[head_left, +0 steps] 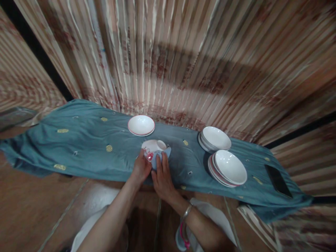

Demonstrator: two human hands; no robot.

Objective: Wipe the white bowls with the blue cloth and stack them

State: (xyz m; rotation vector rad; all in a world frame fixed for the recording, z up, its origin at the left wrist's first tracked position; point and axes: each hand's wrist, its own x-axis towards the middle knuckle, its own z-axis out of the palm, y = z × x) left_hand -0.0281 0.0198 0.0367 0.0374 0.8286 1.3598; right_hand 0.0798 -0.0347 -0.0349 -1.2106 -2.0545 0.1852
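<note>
A white bowl with a red flower pattern (150, 145) is tipped with its underside and foot ring facing up, just above the cloth-covered table. My left hand (142, 167) grips its near left edge. With bent fingers, my right hand (162, 175) presses a light blue cloth (156, 161) against the bowl's outer side. Behind them sits a red-rimmed white bowl (141, 125), apparently with another under it. To the right stand two stacks of white bowls, a back stack (215, 138) and a front stack (230, 167).
A teal cloth with yellow pineapples (89, 154) covers the long narrow table. A black phone (278, 180) lies at its right end. A striped, patterned curtain (168, 70) hangs right behind the table. Dark poles (39, 49) slant on both sides.
</note>
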